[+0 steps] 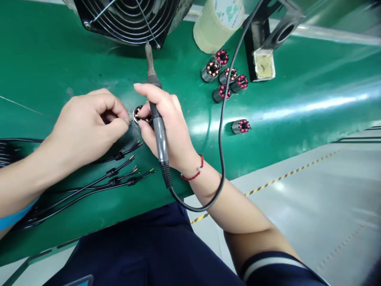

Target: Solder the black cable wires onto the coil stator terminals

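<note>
My right hand point(171, 125) is closed around a soldering iron point(160, 139), its tip pointing away towards the fan. The thumb and finger of that same hand also grip a small motor stator point(142, 114) with copper windings, low over the green table. My left hand point(89, 123) is pinched at the stator's left edge, where fine wire ends show at the fingertips. A thin wire point(28, 107) runs in from the left and passes behind this hand. The fingers partly hide the stator.
Black cables point(98, 180) with bared coloured ends lie at the left. Several stators point(222, 93) stand at the back right, and a single stator point(240, 126) lies nearer. Behind are a fan point(127, 24), a tape roll point(208, 31) and an iron stand point(253, 51). The iron's cord point(220, 139) loops over my right forearm.
</note>
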